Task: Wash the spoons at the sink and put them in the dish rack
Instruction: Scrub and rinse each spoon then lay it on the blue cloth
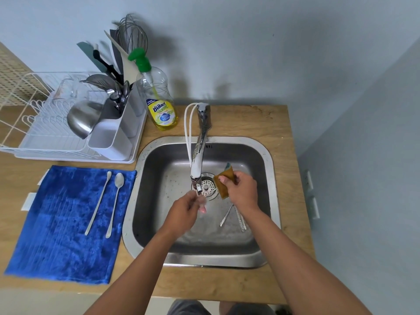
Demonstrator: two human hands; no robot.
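Two long-handled spoons (98,202) (116,198) lie side by side on a blue towel (56,223) left of the steel sink (136,185). Several more pieces of cutlery (238,218) lie in the basin, partly hidden under my right wrist. My right hand (242,189) grips a yellow-brown sponge (223,183) above the drain. My left hand (184,210) is blurred under the faucet spout (197,176), fingers loosely bent in the water, and I see nothing in it. The white dish rack (45,133) stands at the back left.
The rack holds a steel bowl (83,119), a glass and a grey caddy (113,139) full of utensils and a whisk. A yellow dish-soap pump bottle (160,103) stands between rack and faucet. The wooden counter ends just right of the sink, at a wall.
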